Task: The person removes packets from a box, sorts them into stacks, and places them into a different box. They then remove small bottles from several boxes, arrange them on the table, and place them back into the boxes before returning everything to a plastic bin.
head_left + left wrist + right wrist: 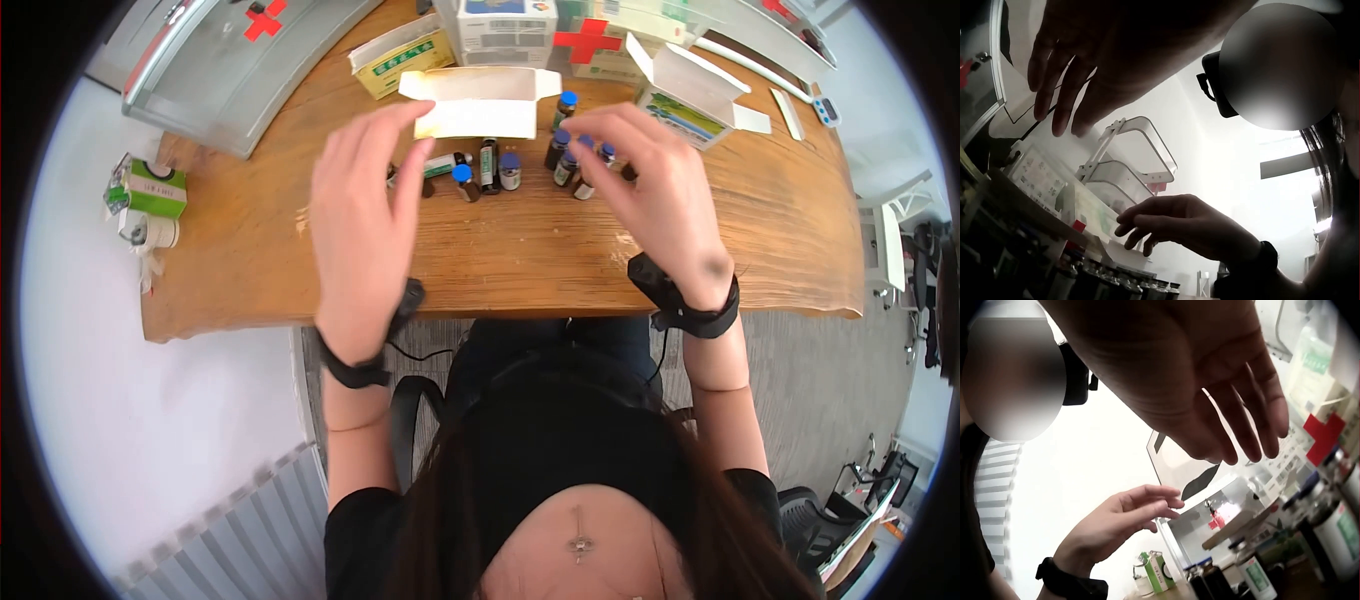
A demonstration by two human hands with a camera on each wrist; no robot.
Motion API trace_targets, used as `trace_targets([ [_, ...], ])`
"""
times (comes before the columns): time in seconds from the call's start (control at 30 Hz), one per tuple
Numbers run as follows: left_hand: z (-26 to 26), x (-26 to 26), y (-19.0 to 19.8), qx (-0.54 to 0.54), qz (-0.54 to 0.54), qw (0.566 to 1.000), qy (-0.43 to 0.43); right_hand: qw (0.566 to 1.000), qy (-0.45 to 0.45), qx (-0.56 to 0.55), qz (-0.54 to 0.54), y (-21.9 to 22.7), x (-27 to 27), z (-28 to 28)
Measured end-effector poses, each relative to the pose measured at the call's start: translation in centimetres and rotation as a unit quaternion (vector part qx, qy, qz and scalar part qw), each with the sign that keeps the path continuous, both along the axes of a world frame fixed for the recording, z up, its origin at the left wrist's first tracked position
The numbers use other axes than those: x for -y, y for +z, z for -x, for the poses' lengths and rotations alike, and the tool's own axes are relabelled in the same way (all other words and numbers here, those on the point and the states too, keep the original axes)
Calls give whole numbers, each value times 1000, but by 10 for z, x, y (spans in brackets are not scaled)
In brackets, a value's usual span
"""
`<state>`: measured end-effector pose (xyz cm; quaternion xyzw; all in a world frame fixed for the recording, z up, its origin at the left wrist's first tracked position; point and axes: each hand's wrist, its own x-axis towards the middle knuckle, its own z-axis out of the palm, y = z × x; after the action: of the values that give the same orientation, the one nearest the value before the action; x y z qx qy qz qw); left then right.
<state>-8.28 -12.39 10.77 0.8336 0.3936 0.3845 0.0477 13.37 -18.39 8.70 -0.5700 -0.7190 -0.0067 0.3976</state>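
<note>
My left hand [362, 205] is raised over the table, its fingers loosely bent; in the head view its fingertips overlap the left end of an open white carton [485, 105]. Nothing sits in its grasp in the right wrist view. Across from it, my right hand [655, 180] hovers with relaxed fingers over a cluster of dark glass vials with blue caps [565, 172], partly hiding them. Between the hands are a standing vial [510, 172], another blue-capped vial [466, 184] and a vial lying on its side [443, 165]. Labels show on some vials [1257, 575].
Behind stand a yellow-green carton [405, 62], a white box [507, 30] and an open carton with a landscape print [690, 100]. Clear medical cases with red crosses [240, 75] flank the back. A green box [150, 187] lies at the left edge; a thermometer [826, 110] lies right.
</note>
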Motion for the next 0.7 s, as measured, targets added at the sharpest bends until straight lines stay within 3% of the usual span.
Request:
trace_targets([
  [0.03,-1,-10,5,-61,-13,998,-32,1000,-16,-5,-8,5,1,-8],
  [0.07,-2,-21,6,-56,-13,998,-40,1000,-24,0,-7,8,1,-20],
  [0.13,-7,-43,7,-138,-44,984,-108,994,-103,21,-40,10,1,-48],
  [0.27,-9,-70,7,-243,44,954,-172,976,-183,110,32,3,8,-113],
  [0.4,-8,-83,-6,-244,71,944,-210,968,-189,148,73,-15,5,-147],
  [0.47,-11,-86,-7,-266,179,924,-207,960,-182,159,142,-20,2,-150],
  [0.7,-18,-84,-2,-288,165,917,-223,966,-183,157,93,-26,0,-150],
])
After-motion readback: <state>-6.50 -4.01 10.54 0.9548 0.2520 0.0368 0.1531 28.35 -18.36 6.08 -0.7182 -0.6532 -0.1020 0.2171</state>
